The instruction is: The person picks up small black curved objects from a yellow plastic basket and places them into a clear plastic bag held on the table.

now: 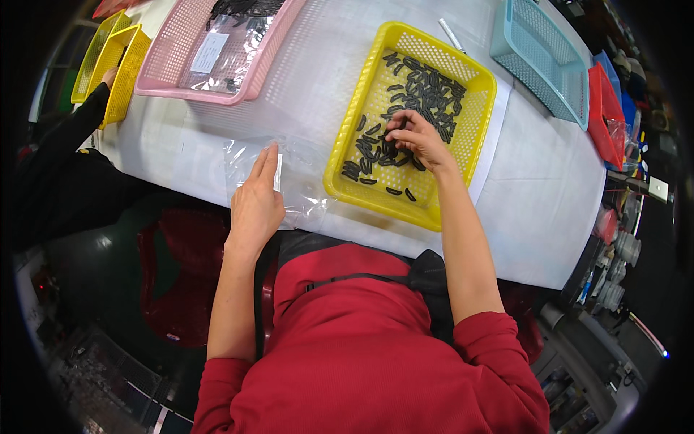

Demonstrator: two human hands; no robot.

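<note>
My right hand [423,143] reaches into a yellow plastic basket [345,148], its fingers curled in with small dark pieces at the fingertips. Many small black curved pieces [426,90] lie loose in the basket, thickest toward its far right side. My left hand [257,199] rests on a clear plastic bag [307,192], index and middle fingers stretched out flat. A white label shows partly beside those fingers. The bag lies flat near the front edge of the table, left of the basket.
A pink basket [249,83] holding bagged black pieces stands at the far left. Blue [542,61] and red [606,119] baskets sit at the right. A silver pen [452,35] lies behind the yellow basket. At the left, another person's hand [110,77] touches yellow baskets [124,61].
</note>
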